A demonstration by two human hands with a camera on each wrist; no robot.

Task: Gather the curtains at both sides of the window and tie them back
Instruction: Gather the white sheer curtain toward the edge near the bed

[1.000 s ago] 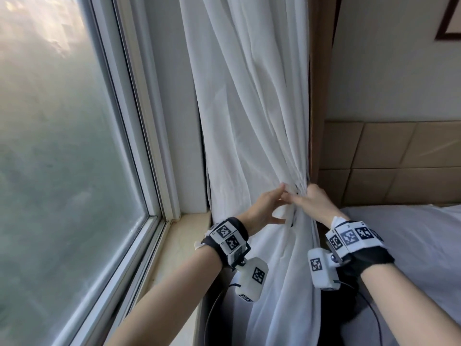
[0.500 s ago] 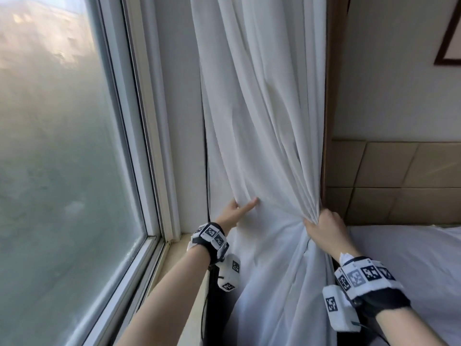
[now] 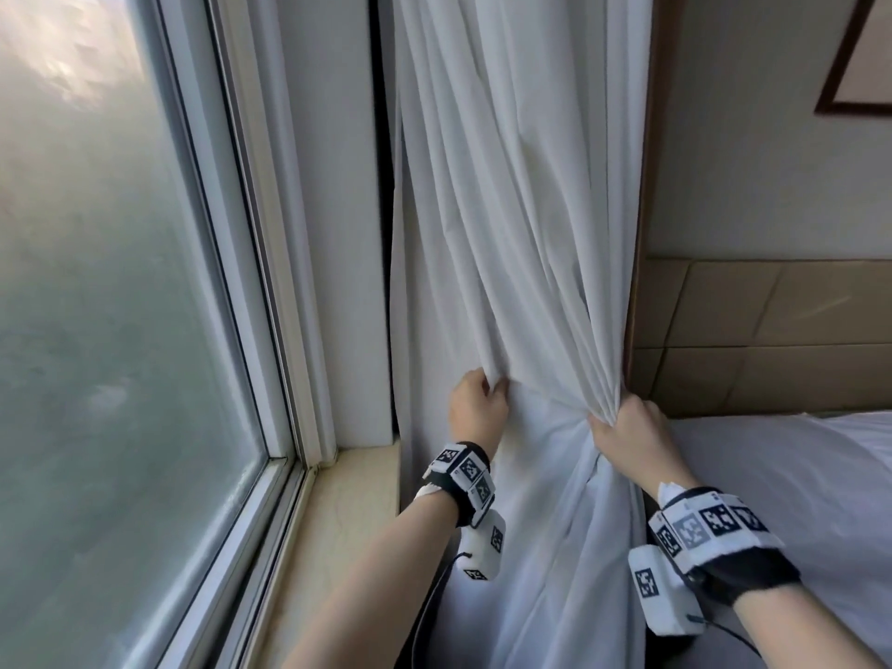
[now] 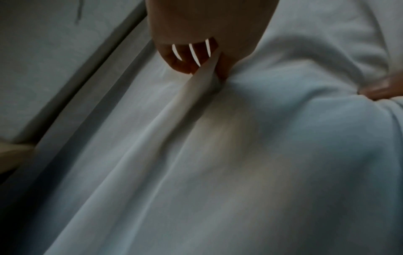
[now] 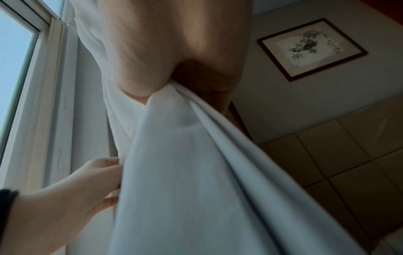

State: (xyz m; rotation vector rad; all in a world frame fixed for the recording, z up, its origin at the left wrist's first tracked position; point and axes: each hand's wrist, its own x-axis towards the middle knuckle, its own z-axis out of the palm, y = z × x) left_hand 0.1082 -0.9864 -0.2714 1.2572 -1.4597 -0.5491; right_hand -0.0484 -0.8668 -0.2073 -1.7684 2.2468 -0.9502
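A white curtain [image 3: 511, 195] hangs at the right side of the window [image 3: 106, 263], beside a brown wall edge. My left hand [image 3: 478, 398] grips a fold near the curtain's left edge at about sill height. My right hand [image 3: 622, 427] holds a gathered bunch of folds at the curtain's right edge, level with the left. Loose cloth sags between the two hands and falls below them. In the left wrist view the left hand [image 4: 202, 57] pinches one ridge of curtain [image 4: 218, 155]. The right wrist view shows the right hand [image 5: 174, 69] clamped on bunched curtain [image 5: 185, 163]. No tie-back is visible.
A beige window sill [image 3: 338, 514] runs below the window frame [image 3: 270, 282]. A bed with white bedding [image 3: 796, 465] lies at the right, under a tan padded headboard [image 3: 772, 330]. A framed picture [image 3: 859, 55] hangs on the wall above.
My left hand moved away from the right hand to the curtain's left part, touched it with straight fingers, then curled onto a fold. The right hand kept its hold on the gathered bunch.
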